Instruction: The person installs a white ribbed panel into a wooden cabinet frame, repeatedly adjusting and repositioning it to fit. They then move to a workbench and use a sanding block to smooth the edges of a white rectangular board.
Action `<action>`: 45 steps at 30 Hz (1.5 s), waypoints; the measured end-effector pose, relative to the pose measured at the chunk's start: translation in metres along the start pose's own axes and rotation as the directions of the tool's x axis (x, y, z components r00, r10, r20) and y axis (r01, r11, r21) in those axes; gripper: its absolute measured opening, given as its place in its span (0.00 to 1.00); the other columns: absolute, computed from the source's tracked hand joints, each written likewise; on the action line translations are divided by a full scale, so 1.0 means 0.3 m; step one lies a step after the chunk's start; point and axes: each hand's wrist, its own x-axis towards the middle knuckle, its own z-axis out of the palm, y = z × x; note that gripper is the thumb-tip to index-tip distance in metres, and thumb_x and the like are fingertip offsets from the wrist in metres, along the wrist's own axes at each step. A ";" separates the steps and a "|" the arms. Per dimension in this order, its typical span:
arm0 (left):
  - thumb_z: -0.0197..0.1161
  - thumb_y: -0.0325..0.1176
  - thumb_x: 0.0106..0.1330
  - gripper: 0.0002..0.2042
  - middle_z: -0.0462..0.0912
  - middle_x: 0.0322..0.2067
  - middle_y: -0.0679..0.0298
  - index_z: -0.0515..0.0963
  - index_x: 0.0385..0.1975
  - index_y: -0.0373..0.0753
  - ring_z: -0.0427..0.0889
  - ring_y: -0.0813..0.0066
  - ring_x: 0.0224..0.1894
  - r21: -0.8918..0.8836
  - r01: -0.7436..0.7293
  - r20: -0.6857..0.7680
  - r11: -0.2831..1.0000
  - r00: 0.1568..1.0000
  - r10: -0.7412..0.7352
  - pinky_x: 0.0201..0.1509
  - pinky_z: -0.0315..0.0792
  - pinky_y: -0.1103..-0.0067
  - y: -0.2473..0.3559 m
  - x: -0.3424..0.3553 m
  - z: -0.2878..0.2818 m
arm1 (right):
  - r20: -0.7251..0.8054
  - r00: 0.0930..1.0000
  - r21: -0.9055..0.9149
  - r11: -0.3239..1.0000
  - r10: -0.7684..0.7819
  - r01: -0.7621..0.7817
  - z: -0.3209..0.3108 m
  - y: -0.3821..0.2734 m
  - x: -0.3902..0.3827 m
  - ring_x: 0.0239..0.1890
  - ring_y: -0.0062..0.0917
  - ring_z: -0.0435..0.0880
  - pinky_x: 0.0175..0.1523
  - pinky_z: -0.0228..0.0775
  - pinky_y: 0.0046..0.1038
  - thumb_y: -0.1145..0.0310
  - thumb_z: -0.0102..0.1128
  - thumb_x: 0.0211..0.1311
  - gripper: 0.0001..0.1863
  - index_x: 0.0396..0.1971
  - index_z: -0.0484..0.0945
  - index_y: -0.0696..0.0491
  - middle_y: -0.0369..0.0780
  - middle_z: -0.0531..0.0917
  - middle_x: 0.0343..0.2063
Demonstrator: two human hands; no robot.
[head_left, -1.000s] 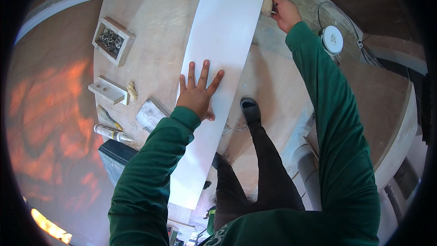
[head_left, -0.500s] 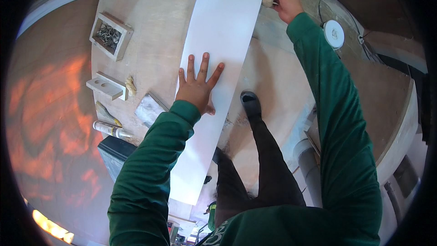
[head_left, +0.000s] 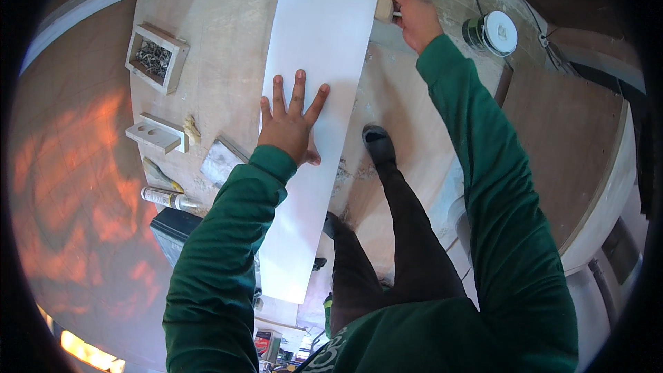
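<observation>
A long white panel [head_left: 319,34] stretches from the top of the view down toward me over the wooden worktop. My left hand [head_left: 286,124] lies flat across it with the fingers spread. At the panel's far right edge, my right hand [head_left: 416,17] is closed around a pale wooden block [head_left: 388,0]. The block sits against that edge, and its far end is cut off by the top of the picture. Some of my right fingers are hidden behind the hand.
Left on the worktop [head_left: 221,34] are a wooden box [head_left: 174,69] of metal fasteners, a wooden piece with two holes [head_left: 155,135], a brush [head_left: 162,174], a sealant tube [head_left: 166,197], a grey rectangular piece [head_left: 224,162] and a dark case [head_left: 173,231]. A lidded bucket [head_left: 498,33] stands right.
My right hand and the block have come a little nearer to me along the panel's edge. My left hand stays flat on the panel. The whole view has shifted slightly.
</observation>
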 end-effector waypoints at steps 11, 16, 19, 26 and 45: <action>0.88 0.57 0.34 0.74 0.31 0.80 0.48 0.36 0.81 0.61 0.33 0.30 0.79 0.025 0.023 0.010 0.999 1.000 -0.023 0.76 0.52 0.41 0.009 -0.002 0.003 | -0.012 0.998 0.031 0.998 0.063 -0.062 0.065 0.164 -0.319 0.34 0.16 0.77 0.41 0.69 0.22 0.57 0.66 0.70 0.17 0.44 0.84 0.58 0.32 0.83 0.33; 0.88 0.55 0.34 0.74 0.29 0.80 0.49 0.37 0.81 0.62 0.33 0.31 0.79 0.011 0.025 0.010 1.000 1.000 -0.025 0.77 0.50 0.42 0.009 0.000 0.001 | 0.031 0.997 0.073 0.994 0.077 -0.079 0.085 0.242 -0.473 0.36 0.15 0.77 0.44 0.71 0.21 0.61 0.65 0.71 0.17 0.48 0.83 0.61 0.32 0.83 0.33; 0.88 0.54 0.34 0.74 0.29 0.81 0.49 0.37 0.81 0.62 0.32 0.31 0.79 0.002 0.023 0.002 1.000 1.000 -0.023 0.77 0.50 0.42 0.006 0.001 0.004 | 0.024 0.999 0.049 0.999 0.022 -0.024 0.111 0.302 -0.582 0.36 0.17 0.79 0.45 0.73 0.23 0.61 0.65 0.72 0.18 0.50 0.82 0.61 0.33 0.84 0.34; 0.87 0.54 0.37 0.72 0.30 0.81 0.50 0.36 0.81 0.62 0.32 0.31 0.80 -0.013 0.022 0.009 1.000 1.000 -0.021 0.76 0.50 0.41 0.003 -0.004 -0.004 | 0.053 0.993 -0.200 0.976 0.103 -0.090 0.146 0.479 -0.884 0.41 0.23 0.84 0.47 0.76 0.30 0.59 0.66 0.70 0.20 0.50 0.81 0.62 0.42 0.87 0.39; 0.87 0.59 0.33 0.74 0.31 0.80 0.45 0.39 0.81 0.58 0.33 0.27 0.78 0.002 -0.018 -0.027 1.000 0.999 0.018 0.75 0.52 0.40 -0.003 0.002 0.006 | 0.062 0.996 0.248 0.966 0.065 -0.078 -0.102 0.100 -0.118 0.43 0.21 0.81 0.50 0.73 0.28 0.60 0.66 0.69 0.19 0.53 0.78 0.56 0.34 0.83 0.42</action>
